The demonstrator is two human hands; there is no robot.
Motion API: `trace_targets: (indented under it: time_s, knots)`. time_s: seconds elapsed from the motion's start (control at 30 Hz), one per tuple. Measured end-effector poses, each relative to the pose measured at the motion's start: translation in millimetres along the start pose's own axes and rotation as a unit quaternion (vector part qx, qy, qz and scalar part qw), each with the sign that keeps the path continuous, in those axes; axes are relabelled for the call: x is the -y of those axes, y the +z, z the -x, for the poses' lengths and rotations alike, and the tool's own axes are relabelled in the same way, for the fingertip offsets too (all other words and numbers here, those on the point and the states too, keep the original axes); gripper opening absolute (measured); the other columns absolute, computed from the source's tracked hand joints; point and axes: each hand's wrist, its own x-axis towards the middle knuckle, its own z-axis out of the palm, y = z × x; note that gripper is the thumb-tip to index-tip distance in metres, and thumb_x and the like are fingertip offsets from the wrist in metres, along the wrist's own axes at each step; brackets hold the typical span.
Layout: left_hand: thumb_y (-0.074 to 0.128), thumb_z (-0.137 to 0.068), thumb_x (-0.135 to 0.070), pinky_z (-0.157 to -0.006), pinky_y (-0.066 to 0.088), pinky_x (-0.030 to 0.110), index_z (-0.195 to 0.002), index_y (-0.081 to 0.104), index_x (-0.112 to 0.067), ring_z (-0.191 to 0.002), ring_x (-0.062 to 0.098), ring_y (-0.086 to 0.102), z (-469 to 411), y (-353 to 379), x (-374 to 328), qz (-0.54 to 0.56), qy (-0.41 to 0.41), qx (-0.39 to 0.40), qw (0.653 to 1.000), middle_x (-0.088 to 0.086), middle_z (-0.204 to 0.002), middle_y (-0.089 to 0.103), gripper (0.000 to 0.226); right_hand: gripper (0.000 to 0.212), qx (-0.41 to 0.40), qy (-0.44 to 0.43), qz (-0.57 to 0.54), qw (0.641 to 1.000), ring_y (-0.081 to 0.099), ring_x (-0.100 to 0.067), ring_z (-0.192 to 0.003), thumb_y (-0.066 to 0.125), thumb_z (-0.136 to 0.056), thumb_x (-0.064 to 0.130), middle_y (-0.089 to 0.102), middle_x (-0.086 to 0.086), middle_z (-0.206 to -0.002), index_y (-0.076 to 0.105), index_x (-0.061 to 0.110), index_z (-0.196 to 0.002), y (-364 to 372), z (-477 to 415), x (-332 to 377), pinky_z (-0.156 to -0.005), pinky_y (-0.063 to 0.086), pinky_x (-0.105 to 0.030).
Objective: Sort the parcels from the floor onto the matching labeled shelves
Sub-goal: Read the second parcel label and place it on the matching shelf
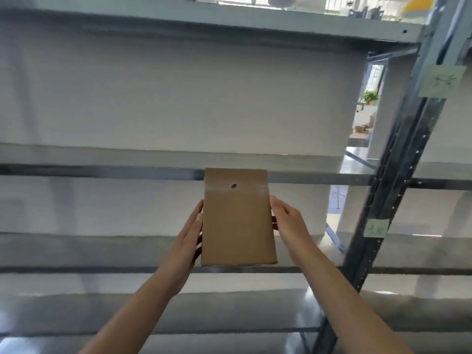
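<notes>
Both arms are up and out. The left hand clasps one long side of the parcel and the right hand the other, fingers tucked behind it. That's a plain brown carton with a dark spot near its top edge, carried in the air in front of the rack and set down nowhere yet.

So this looks like the placing step: one parcel is off the floor and a home is being chosen. Behind it runs a bare shelf, with green labels on the upright, one low and one high. Their writing is too blurred to read.

Next, I'd say: match the label, level the carton, and slide it in over the shelf lip before letting go.
</notes>
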Motion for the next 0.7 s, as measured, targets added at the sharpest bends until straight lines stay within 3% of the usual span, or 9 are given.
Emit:
trace_targets:
  time_s: [0.17, 0.27, 0.37, 0.5, 0.6, 0.7]
  knots:
    - [0.032, -0.097, -0.076, -0.110, 0.048, 0.051, -0.148, 0.032, -0.062, -0.136, 0.019, 0.056, 33, -43, 4, 0.006, 0.009, -0.050, 0.999, -0.013, -0.150, 0.055, 0.053, 0.026, 0.062, -0.023, -0.013, 0.998, 0.073, -0.002, -0.082, 0.047, -0.107, 0.021, 0.075, 0.009, -0.106, 0.069, 0.032, -0.113, 49, 2, -5, -0.062, 0.055, -0.012]
    - [0.032, -0.099, -0.073, -0.113, 0.046, 0.051, -0.150, 0.035, -0.057, -0.130, 0.017, 0.062, 49, -62, 12, 0.010, -0.003, -0.071, 0.997, -0.008, -0.145, 0.061, 0.054, 0.025, 0.116, -0.001, -0.034, 0.993, 0.074, -0.012, -0.097, 0.055, -0.103, 0.019, 0.074, 0.004, -0.118, 0.066, 0.023, -0.126, 62, 3, -10, -0.080, 0.060, -0.027]
    - [0.045, -0.091, -0.077, -0.112, 0.049, 0.046, -0.148, 0.036, -0.059, -0.126, 0.011, 0.064, 60, -70, 17, 0.023, -0.019, -0.083, 0.996, -0.011, -0.143, 0.062, 0.061, 0.031, 0.174, 0.036, -0.059, 0.982, 0.070, -0.018, -0.110, 0.056, -0.101, 0.021, 0.071, -0.001, -0.125, 0.062, 0.020, -0.132, 68, -1, -13, -0.097, 0.056, -0.040]
    - [0.069, -0.078, -0.073, -0.104, 0.056, 0.041, -0.147, 0.033, -0.064, -0.122, 0.011, 0.067, 67, -69, 20, 0.039, -0.025, -0.098, 0.994, -0.017, -0.142, 0.061, 0.078, 0.035, 0.208, 0.042, -0.071, 0.975, 0.066, -0.016, -0.116, 0.056, -0.101, 0.026, 0.067, -0.001, -0.131, 0.059, 0.023, -0.136, 75, -3, -14, -0.100, 0.054, -0.037]
    - [0.078, -0.074, -0.065, -0.092, 0.061, 0.035, -0.144, 0.043, -0.057, -0.116, 0.016, 0.071, 68, -68, 22, 0.047, -0.033, -0.101, 0.993, -0.013, -0.133, 0.068, 0.078, 0.052, 0.243, 0.066, -0.099, 0.963, 0.062, -0.021, -0.123, 0.059, -0.098, 0.032, 0.064, -0.003, -0.137, 0.046, 0.022, -0.148, 78, -10, -15, -0.106, 0.050, -0.044]
    - [0.085, -0.064, -0.066, -0.085, 0.062, 0.031, -0.138, 0.050, -0.047, -0.110, 0.018, 0.074, 66, -67, 26, 0.058, -0.051, -0.111, 0.991, -0.010, -0.123, 0.074, 0.084, 0.066, 0.280, 0.076, -0.060, 0.955, 0.063, -0.022, -0.117, 0.063, -0.090, 0.046, 0.066, 0.001, -0.130, 0.041, 0.026, -0.149, 79, -15, -10, -0.089, 0.056, -0.038]
